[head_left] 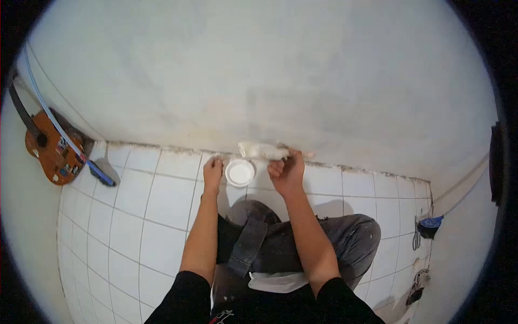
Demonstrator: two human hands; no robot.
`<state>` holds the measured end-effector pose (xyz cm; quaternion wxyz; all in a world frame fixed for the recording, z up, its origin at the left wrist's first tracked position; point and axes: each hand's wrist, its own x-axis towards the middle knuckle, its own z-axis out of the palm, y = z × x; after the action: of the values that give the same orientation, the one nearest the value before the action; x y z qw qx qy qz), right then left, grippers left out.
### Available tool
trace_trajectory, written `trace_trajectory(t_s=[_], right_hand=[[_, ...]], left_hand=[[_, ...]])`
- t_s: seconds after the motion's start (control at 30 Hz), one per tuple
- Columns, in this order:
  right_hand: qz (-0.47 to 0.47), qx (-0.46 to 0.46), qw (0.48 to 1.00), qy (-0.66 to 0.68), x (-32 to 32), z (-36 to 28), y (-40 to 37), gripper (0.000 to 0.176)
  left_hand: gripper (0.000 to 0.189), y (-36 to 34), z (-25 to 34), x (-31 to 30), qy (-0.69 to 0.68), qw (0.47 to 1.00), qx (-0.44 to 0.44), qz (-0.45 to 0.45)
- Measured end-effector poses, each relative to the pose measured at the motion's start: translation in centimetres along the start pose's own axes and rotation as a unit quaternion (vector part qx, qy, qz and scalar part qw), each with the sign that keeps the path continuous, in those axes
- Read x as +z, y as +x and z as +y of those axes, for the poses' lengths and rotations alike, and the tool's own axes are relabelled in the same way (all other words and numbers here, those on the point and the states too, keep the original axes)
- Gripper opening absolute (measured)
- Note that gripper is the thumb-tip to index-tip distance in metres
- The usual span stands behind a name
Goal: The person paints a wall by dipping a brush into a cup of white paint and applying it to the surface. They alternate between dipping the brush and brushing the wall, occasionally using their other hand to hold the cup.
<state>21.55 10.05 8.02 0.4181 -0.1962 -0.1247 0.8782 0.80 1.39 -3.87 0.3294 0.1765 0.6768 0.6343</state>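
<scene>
A cream-white tool that looks like a paintbrush (264,150) lies level along the foot of the wall, its broad pale end to the left. My right hand (287,174) is closed around its narrower right part, and a pale tip sticks out past the fingers. Just below the broad end stands a round white tub (240,173) on the tiles, its inside white as well. My left hand (213,171) is just left of the tub, its fingers curled together. Whatever those fingers may hold is too small to make out.
The pale wall (248,70) has patchy grey areas. White floor tiles (167,229) meet it along a grimy edge. A guitar (46,143) and a blue broom (97,170) lean at the left. Another blue brush (430,224) stands at the right wall.
</scene>
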Motion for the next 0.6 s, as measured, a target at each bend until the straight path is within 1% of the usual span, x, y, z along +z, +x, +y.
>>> trace_trajectory(t_s=[0.03, 0.07, 0.1, 0.17, 0.2, 0.23, 0.3, 0.33, 0.37, 0.43, 0.47, 0.5, 0.57, 0.6], right_hand=[[-0.033, 0.023, 0.999, 0.029, -0.2, -0.2, -0.4, 0.026], [-0.063, 0.023, 0.997, 0.023, -0.4, -0.6, -0.7, 0.025], [-0.07, 0.014, 0.997, 0.026, -0.3, -0.9, -1.0, 0.025], [-0.094, -0.024, 0.994, -0.04, -0.2, -1.3, -1.6, 0.027], [-0.103, -0.04, 0.991, -0.072, -0.3, -1.4, -2.1, 0.028], [-0.109, -0.044, 0.991, -0.069, -0.1, -1.5, -2.3, 0.028], [-0.133, -0.1, 0.953, -0.252, -0.4, -1.1, -3.2, 0.025], [-0.15, -0.111, 0.933, -0.309, -0.8, -0.9, -3.4, 0.029], [-0.152, -0.115, 0.934, -0.303, -1.4, -0.5, -3.6, 0.029], [-0.113, -0.158, 0.858, -0.477, -1.7, 0.0, -4.5, 0.029], [-0.096, -0.046, 0.912, -0.397, -1.9, -0.2, -4.6, 0.027], [-0.095, -0.049, 0.914, -0.392, -2.2, -0.4, -4.6, 0.027], [-0.117, -0.091, 0.892, -0.428, -2.9, -0.4, -4.8, 0.027], [-0.086, -0.102, 0.876, -0.463, -1.8, -0.8, -5.8, 0.023]], left_hand=[[0.018, -0.4, 0.2, -0.1, 0.0, 1.0, 0.006, 0.0], [0.018, -0.8, 0.4, -0.1, 0.0, 1.0, 0.01, 0.0], [0.018, -1.2, 0.8, -0.1, 0.002, 1.0, 0.02, -0.007], [0.018, -2.2, 1.4, -0.1, 0.029, 1.0, 0.003, 0.005], [0.018, -2.7, 1.4, -0.3, 0.03, 0.999, 0.023, -0.008], [0.018, -2.7, 1.6, -0.3, 0.032, 0.999, 0.03, -0.008], [0.018, -3.3, 1.5, -0.6, 0.05, 0.996, 0.069, -0.003], [0.017, -3.5, 1.5, -0.9, 0.062, 0.995, 0.075, 0.002], [0.017, -3.5, 1.6, -1.1, 0.067, 0.995, 0.08, 0.001], [0.017, -3.7, 1.8, -1.4, 0.075, 0.996, 0.043, 0.01], [0.017, -3.7, 1.8, -1.4, 0.081, 0.996, 0.046, 0.008], [0.017, -3.7, 1.8, -1.4, 0.085, 0.995, 0.052, 0.008], [0.016, -3.8, 1.5, -1.7, 0.097, 0.994, 0.058, 0.007], [0.016, -3.8, 1.6, -1.7, 0.091, 0.993, 0.07, -0.002]])
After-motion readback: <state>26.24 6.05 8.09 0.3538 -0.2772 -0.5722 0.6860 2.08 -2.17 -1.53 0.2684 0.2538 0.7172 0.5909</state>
